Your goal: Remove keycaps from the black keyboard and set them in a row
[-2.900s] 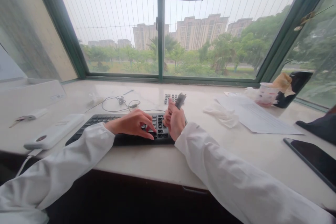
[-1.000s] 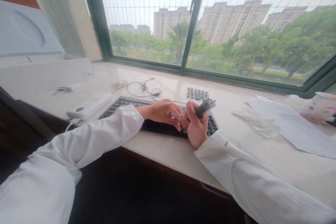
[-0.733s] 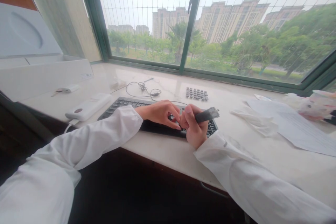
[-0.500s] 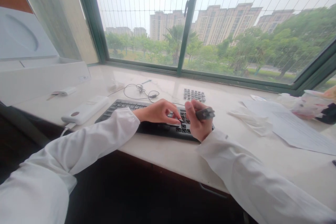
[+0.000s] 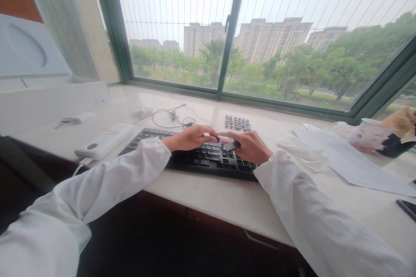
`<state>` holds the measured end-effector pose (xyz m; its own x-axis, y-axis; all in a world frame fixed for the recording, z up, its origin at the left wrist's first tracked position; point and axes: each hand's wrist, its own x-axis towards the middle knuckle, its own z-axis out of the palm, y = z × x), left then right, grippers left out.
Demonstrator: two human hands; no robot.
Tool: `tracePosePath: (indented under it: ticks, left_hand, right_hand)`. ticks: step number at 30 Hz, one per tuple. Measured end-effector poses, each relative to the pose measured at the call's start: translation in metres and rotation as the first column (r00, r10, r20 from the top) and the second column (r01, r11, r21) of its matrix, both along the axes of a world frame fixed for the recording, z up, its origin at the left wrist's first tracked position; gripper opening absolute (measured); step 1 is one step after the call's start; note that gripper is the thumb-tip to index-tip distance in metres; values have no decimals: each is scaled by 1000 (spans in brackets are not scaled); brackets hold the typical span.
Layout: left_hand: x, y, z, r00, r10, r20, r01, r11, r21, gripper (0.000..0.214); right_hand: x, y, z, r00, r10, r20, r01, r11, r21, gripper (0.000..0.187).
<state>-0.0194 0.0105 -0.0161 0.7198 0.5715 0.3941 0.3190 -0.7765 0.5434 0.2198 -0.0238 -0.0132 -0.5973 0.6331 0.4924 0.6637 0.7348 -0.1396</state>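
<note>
A black keyboard (image 5: 208,166) lies on the white tabletop, its right part bare of keycaps and showing square key sockets. Over its upper middle, my left hand (image 5: 193,137) is closed in a pinch; a small dark piece, perhaps a keycap, shows at the fingertips. My right hand (image 5: 251,145) is wrapped round a small dark grey tool (image 5: 230,146) whose end points left over the keys. The right index finger reaches to the left fingertips. Behind the hands, loose keycaps (image 5: 238,122) lie in rows.
A coiled cable (image 5: 173,117) lies behind the keyboard. To the left are a white power bank (image 5: 103,140), a small white item (image 5: 80,117) and an open white box (image 5: 55,104). Tissue (image 5: 303,158), paper sheets (image 5: 360,162) and a phone (image 5: 407,208) lie right.
My right hand has turned over from its upright fist, tipping the tool down and left, and its index finger now meets my left fingertips. My left hand has lifted slightly away from the bare sockets.
</note>
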Motion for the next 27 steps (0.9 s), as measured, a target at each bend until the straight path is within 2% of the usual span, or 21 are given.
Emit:
tracePosePath:
  ticks: [7,14,21,27]
  left_hand:
    - [-1,1,-1,1000,-27,-7,27,999,-30,26]
    - [4,-12,6,992,92,81,-81,987,-136,35]
    - [3,-15,9,985,159,69,-151,983,-102,30]
    - [4,-14,6,975,214,59,-206,972,-117,33]
  right_hand:
    - [-2,2,-5,1000,25,13,-25,1000,-10,36]
    - [-5,1,-7,992,-75,102,59,987,149,33]
    - [-11,-2,-7,989,-138,60,133,988,85,32]
    - [-10,-3,-7,987,-134,89,128,990,63,35]
